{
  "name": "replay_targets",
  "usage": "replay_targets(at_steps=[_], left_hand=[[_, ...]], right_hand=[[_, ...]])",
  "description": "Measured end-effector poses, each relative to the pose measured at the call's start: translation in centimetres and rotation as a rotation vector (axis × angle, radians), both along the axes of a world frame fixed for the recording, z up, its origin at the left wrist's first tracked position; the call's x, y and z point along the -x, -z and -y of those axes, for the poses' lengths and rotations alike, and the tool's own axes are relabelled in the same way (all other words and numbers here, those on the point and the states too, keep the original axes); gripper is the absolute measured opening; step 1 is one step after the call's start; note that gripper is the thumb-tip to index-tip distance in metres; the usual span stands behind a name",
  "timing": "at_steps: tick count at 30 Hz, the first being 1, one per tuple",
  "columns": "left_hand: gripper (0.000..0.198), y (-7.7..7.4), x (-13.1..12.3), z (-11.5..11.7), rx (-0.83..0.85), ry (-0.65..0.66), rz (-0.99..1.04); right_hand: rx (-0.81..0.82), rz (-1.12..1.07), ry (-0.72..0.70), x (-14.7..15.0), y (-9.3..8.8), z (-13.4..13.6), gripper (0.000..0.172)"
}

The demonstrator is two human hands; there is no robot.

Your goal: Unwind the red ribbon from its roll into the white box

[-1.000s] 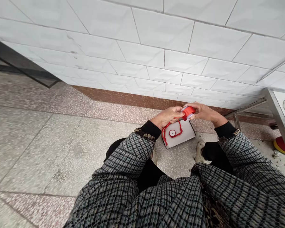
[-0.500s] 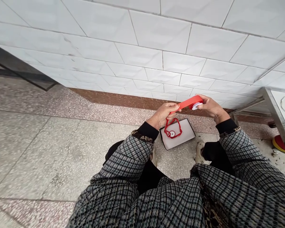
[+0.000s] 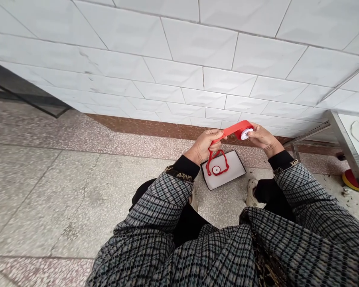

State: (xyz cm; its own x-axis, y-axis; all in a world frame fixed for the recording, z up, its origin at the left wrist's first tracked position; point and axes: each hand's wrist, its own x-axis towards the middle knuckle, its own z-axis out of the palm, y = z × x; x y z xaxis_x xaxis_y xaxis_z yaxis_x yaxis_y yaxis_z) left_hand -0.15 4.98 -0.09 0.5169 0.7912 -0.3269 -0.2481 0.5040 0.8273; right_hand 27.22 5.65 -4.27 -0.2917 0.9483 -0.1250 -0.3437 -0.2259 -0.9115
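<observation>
Red ribbon (image 3: pixel 233 128), one wide strip, stretches straight in the air: the left hand (image 3: pixel 205 146) pinches it under the thumb, the right hand (image 3: pixel 261 138) grips its white-flanged spool (image 3: pixel 245 134). Below, on the speckled floor (image 3: pixel 122 179), rests one shallow box (image 3: pixel 235 169), pale inside, dark-edged, with one small white-centred reel (image 3: pixel 216 170) and loose, narrow red ribbon (image 3: pixel 227 164).

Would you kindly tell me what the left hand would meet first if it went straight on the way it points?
Past the red ribbon it pinches, the left hand would likely meet the spool held in the right hand first, though depth is unclear.
</observation>
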Motion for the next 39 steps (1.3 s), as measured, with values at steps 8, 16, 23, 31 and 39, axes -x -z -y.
replay_targets(at_steps=[8, 16, 23, 31, 39], left_hand=[[0.040, 0.8, -1.3, 0.8, 0.032, 0.051, 0.006], [0.040, 1.8, -2.8, 1.8, 0.050, -0.060, 0.058], [0.047, 2.2, -4.6, 2.9, 0.087, -0.257, 0.223], [0.059, 2.0, -3.8, 2.1, 0.055, -0.184, 0.189], [0.045, 0.5, -1.2, 0.4, -0.010, -0.028, 0.116]], right_hand=[[0.030, -0.064, 0.048, 0.7, 0.7, 0.0, 0.067], [0.035, -0.179, 0.088, 2.0, 1.2, 0.4, 0.075], [0.047, -0.218, 0.140, 4.2, 1.8, 0.4, 0.088], [0.035, -0.236, 0.119, 5.5, 2.5, 0.0, 0.082], [0.062, -0.232, -0.039, 5.6, 2.0, 0.5, 0.065]])
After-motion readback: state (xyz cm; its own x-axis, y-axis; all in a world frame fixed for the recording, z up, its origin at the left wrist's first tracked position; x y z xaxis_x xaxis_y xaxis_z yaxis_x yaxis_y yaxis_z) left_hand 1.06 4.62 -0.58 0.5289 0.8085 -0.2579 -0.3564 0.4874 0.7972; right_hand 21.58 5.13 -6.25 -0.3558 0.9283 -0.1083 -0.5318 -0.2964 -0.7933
